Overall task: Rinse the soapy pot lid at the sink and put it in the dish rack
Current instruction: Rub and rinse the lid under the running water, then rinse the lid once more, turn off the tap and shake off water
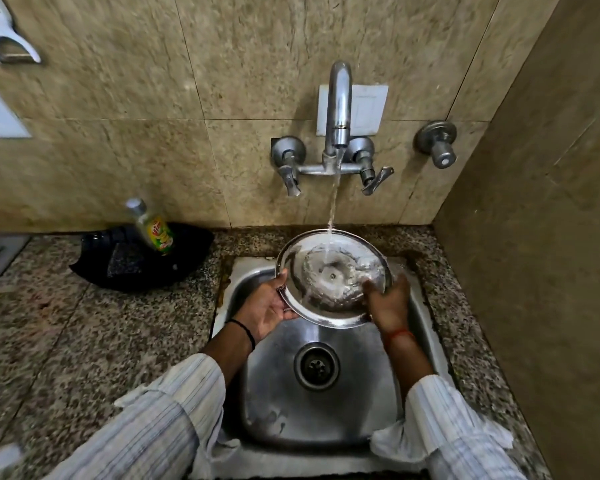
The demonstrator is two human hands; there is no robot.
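Note:
A round steel pot lid (329, 277) is held tilted over the steel sink (274, 403), its inner side facing me. Water runs from the wall tap (338, 109) onto the lid's middle and splashes outward. My left hand (269, 308) grips the lid's left rim from below. My right hand (388, 303) is on the right rim, fingers reaching onto the wet inner face. No dish rack is in view.
A dish-soap bottle (151, 226) leans in a black tray (118, 268) on the granite counter (66, 341) left of the sink. The drain (316, 365) lies below the lid. A tiled side wall (551, 237) stands close on the right.

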